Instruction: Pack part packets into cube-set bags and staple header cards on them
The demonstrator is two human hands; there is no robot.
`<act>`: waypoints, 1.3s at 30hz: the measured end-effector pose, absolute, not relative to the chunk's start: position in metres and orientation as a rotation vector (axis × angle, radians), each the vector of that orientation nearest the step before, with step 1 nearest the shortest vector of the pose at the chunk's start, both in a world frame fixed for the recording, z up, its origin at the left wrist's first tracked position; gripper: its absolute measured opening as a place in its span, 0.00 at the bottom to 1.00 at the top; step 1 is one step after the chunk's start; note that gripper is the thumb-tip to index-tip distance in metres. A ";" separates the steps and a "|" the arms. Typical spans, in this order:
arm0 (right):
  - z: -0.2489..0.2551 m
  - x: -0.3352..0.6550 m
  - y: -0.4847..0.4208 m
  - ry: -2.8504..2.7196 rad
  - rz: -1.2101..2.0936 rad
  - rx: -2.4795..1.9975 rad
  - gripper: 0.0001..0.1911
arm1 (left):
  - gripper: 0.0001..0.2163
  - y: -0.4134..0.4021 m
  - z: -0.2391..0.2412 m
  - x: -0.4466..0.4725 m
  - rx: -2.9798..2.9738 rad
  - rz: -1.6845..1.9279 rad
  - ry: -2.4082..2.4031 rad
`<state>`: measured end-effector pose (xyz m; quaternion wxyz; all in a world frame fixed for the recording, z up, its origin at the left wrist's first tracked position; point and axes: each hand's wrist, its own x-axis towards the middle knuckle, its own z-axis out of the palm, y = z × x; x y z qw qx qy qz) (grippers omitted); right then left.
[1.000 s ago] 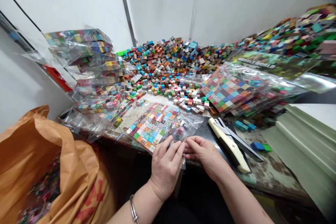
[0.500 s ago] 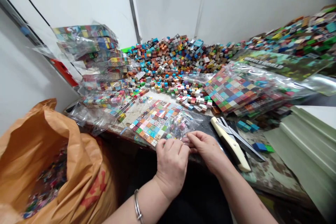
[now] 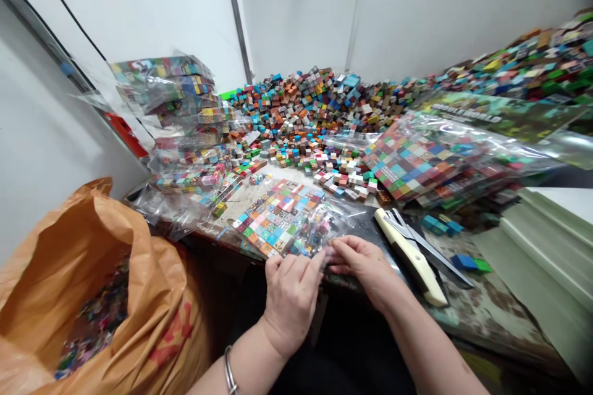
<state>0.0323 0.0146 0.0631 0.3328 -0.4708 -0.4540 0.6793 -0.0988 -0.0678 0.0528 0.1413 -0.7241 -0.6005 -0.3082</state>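
Observation:
A flat clear plastic bag (image 3: 278, 213) lies at the table's front edge. Inside it show a layer of many-coloured printed cubes and, at its right end, a cluster of small coloured pieces (image 3: 319, 222). My right hand (image 3: 359, 259) pinches the bag's near right corner between thumb and fingers. Close beside it, my left hand (image 3: 294, 290) is closed with curled fingers on the near edge of the same bag. The fingertips partly hide the plastic there. To the right of my right hand lies a large pair of cream-handled scissors (image 3: 412, 259).
Loose cubes (image 3: 301, 105) are heaped along the wall. Stacked bagged cube sets (image 3: 180, 117) rise at left, and more bagged sets (image 3: 412, 154) lie at right. An orange sack (image 3: 152, 284) of small pieces stands at lower left. Pale green sheeting (image 3: 546, 259) covers the right side.
My left hand has shifted slightly left and down along the bag's near edge. My right hand keeps its pinch almost in place. The view has turned a little.

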 end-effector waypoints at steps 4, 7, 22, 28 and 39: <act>0.065 0.035 0.015 -1.242 1.709 -1.245 0.11 | 0.14 -0.054 0.057 -0.093 -2.025 -0.768 -1.738; 0.066 0.037 0.015 -1.298 1.651 -1.260 0.11 | 0.07 -0.048 0.055 -0.092 -2.010 -0.816 -1.665; 0.062 0.040 0.018 -1.394 1.525 -1.336 0.12 | 0.07 -0.046 0.051 -0.093 -2.106 -0.887 -1.657; 0.066 0.036 0.017 -1.355 1.572 -1.328 0.11 | 0.07 -0.047 0.051 -0.092 -2.080 -0.794 -1.683; 0.061 0.037 0.018 -1.329 1.630 -1.351 0.11 | 0.06 -0.043 0.049 -0.094 -2.072 -0.871 -1.617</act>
